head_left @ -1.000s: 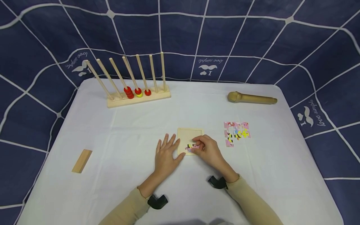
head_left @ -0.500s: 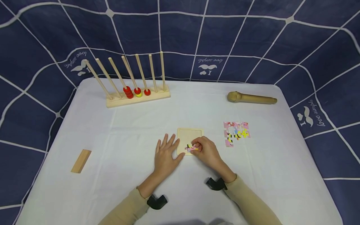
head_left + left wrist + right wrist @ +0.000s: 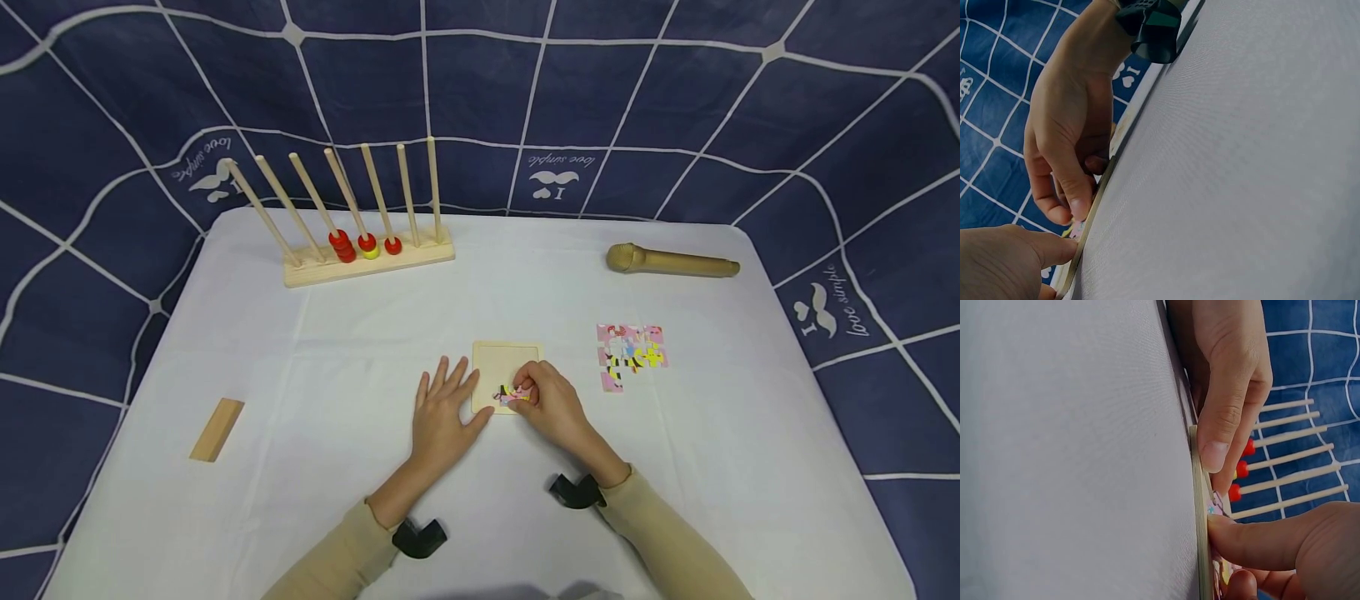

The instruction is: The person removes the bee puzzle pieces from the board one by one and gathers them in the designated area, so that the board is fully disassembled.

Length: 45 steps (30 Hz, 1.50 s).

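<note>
A square wooden puzzle tray (image 3: 495,357) lies on the table with pink jigsaw pieces (image 3: 506,394) in its near part. My right hand (image 3: 551,404) curls over the tray's near right part and pinches a puzzle piece between thumb and fingertips; it hides most of that piece. In the right wrist view the right thumb (image 3: 1254,540) presses at the pink print just inside the tray's rim. My left hand (image 3: 442,421) lies spread to the left of the tray, fingers straight. Its thumb (image 3: 1222,425) rests on the tray's near left corner.
A partly assembled block of pink puzzle pieces (image 3: 622,346) lies right of the tray. Behind stand a pegged wooden counting frame (image 3: 412,260) with red and yellow beads and, at back right, a wooden toy microphone (image 3: 671,262). A wooden block (image 3: 217,429) lies far left.
My right hand has shifted slightly left over the tray, and the print visible under its fingertips has changed a little. The left hand has stayed nearly still.
</note>
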Each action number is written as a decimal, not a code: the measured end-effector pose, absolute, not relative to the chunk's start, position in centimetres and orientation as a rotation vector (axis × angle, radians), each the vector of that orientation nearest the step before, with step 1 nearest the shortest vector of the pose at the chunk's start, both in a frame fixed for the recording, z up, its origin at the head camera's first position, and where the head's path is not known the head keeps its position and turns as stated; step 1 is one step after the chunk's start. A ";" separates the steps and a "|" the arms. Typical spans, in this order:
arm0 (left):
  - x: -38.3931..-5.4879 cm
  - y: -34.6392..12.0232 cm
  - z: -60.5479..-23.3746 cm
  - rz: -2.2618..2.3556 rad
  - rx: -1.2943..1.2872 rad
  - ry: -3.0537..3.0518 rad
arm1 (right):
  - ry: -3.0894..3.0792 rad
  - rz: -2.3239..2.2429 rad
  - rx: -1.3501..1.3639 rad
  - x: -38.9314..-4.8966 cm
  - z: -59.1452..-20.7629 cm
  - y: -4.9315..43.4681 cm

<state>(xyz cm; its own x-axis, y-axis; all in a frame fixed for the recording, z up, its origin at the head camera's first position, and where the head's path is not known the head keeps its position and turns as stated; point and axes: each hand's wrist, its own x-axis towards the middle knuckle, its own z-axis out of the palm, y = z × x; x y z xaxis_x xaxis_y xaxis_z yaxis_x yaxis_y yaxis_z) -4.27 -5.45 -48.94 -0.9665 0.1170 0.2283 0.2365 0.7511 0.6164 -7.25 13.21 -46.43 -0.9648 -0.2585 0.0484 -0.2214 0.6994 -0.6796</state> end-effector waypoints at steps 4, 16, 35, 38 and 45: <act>-4.3 -5.4 -49.0 -0.997 -0.279 -2.783 | 2.840 -1.148 -0.423 -7.2 -46.4 13.3; -4.3 -5.4 -49.0 -0.979 -0.276 -2.790 | 2.538 -1.560 -0.298 -7.6 -44.4 14.8; -4.4 -5.5 -48.7 -1.021 -0.280 -2.765 | 2.682 -1.839 0.445 -7.0 -43.7 26.1; -4.3 -5.5 -48.7 -1.025 -0.277 -2.771 | 2.721 -1.782 0.555 -6.9 -44.0 27.3; -4.3 -5.4 -48.8 -1.031 -0.278 -2.777 | 2.741 -1.600 0.596 -6.8 -45.0 28.3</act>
